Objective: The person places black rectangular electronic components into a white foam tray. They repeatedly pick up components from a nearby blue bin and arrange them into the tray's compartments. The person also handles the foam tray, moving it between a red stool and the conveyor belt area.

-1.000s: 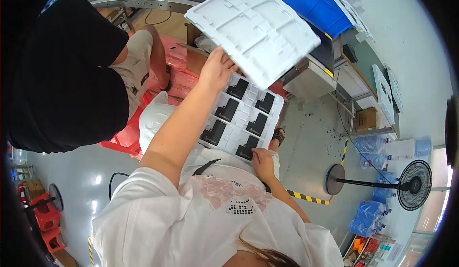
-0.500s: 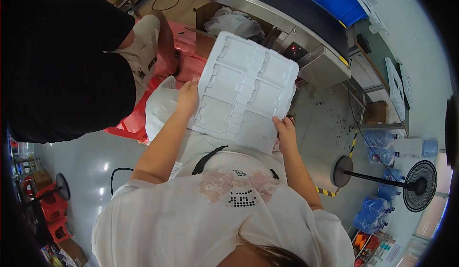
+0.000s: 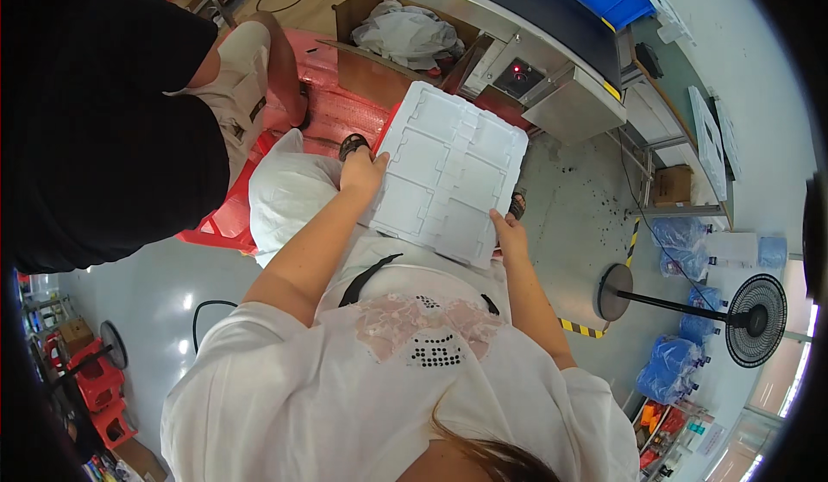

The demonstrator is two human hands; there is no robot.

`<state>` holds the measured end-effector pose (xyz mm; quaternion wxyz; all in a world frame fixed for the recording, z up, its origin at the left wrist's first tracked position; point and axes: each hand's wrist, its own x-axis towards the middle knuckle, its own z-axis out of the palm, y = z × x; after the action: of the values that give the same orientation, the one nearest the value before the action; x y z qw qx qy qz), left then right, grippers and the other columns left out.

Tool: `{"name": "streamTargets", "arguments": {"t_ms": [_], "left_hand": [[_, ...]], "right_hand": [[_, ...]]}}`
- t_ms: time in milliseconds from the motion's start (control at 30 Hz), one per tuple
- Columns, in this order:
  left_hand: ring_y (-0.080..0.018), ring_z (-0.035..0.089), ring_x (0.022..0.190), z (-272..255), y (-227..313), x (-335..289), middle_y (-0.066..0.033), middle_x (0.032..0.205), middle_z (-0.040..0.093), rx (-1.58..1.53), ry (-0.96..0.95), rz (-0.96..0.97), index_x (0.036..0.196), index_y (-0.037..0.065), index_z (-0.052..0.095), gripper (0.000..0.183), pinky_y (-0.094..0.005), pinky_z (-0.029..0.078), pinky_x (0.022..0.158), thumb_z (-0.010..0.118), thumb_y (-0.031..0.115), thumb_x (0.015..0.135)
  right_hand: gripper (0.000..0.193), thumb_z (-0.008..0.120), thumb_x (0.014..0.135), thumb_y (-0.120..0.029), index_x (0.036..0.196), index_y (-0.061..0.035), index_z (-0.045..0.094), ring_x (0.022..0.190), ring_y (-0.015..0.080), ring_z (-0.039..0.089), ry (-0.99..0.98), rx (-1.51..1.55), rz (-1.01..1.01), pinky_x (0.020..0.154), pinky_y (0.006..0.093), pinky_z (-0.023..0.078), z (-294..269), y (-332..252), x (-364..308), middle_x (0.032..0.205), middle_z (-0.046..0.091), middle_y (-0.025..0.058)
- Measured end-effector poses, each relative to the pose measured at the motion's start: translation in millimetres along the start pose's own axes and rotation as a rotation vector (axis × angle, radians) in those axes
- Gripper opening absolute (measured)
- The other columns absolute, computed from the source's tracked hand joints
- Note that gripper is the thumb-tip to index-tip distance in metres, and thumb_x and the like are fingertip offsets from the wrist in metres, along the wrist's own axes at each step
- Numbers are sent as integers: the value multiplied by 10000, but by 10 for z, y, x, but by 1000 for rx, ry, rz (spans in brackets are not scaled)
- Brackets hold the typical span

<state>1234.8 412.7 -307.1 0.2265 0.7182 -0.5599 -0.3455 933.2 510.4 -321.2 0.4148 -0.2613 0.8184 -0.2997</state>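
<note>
A white plastic tray [image 3: 444,176] with several shallow rectangular compartments is held before me, tilted over my lap; the compartments look bare. My left hand [image 3: 364,176] grips its left edge, thumb on top and fingers partly hidden. On the opposite side, my right hand [image 3: 511,234] is closed on the lower right corner, its fingers mostly under the rim. A strip of red shows behind the tray's upper left edge; whether the tray touches it I cannot tell.
An open cardboard box [image 3: 379,72] with crumpled plastic bags stands beyond the tray, beneath a conveyor [image 3: 483,8]. A person in black [image 3: 129,137] sits close on the left. A metal control box [image 3: 576,107] juts out ahead. A floor fan [image 3: 756,320] is at right.
The tray has come lower and flatter, uncovering more of the cardboard box and a sandal on each side. My left hand has shifted right in the view; both hands keep hold.
</note>
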Motion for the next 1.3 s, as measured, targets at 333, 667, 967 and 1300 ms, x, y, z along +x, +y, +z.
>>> {"name": "streamTargets", "arguments": {"t_ms": [333,667,967,1300], "left_hand": [[-435,556,888,86,44,-41,-306,994,526,215,127,104,958,-80,541,453,-466,456,777,529,363,861],[-337,615,785,0,76,106,-229,789,615,-206,-19,-119,809,-62,602,425,-387,474,739,616,362,785],[-70,454,648,253,286,-548,15,683,493,-720,-130,-112,769,24,551,329,-237,377,553,597,341,845],[-111,538,664,470,791,-833,-66,784,564,-787,-450,15,918,-12,531,323,-258,453,575,640,277,823]], "right_hand": [[546,685,711,-462,738,58,524,678,286,570,138,-278,-238,623,385,468,56,270,221,762,559,188],[598,635,781,-394,1184,-13,413,819,235,596,-213,119,176,732,377,494,-69,-173,68,1054,535,143],[346,586,847,-238,1021,59,548,891,222,593,-229,604,56,790,338,471,-632,5,-437,955,616,125],[377,563,870,-210,1144,37,487,1026,248,545,-206,857,107,877,370,447,-1169,578,-820,1120,561,136]]}}
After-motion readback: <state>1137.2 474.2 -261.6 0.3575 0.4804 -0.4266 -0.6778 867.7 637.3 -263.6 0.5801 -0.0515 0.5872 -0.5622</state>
